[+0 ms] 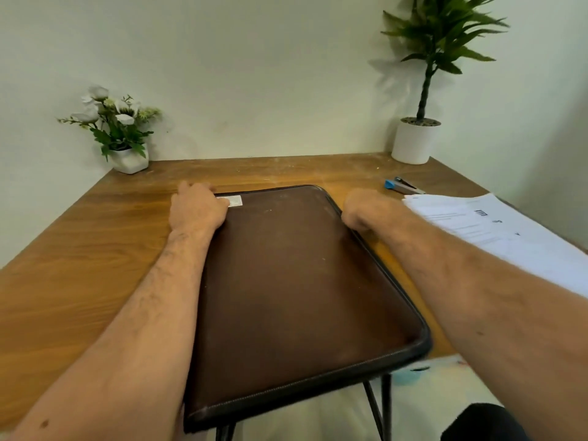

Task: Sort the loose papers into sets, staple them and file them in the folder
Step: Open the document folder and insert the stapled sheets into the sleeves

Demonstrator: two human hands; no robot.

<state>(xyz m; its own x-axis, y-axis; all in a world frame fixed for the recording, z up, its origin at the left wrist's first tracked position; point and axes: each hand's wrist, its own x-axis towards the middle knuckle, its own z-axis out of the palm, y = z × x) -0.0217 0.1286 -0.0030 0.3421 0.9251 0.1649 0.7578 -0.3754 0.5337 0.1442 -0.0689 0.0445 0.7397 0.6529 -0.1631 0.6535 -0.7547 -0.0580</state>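
A closed brown zip folder (296, 281) lies in the middle of the wooden table (95, 249), its near end hanging over the front edge. My left hand (195, 206) rests on the folder's far left corner beside a small white label (234, 201). My right hand (361, 210) is at the folder's right edge near the far corner, fingers curled down onto the zip border; what they pinch is hidden. A stack of white printed papers (496, 230) lies to the right. A blue and grey stapler (402, 186) sits beyond the papers.
A white pot with white flowers (122, 135) stands at the table's back left corner. A tall green plant in a white pot (416, 140) stands at the back right. Walls close the far side and the right. Black table legs (380, 405) show below the front edge.
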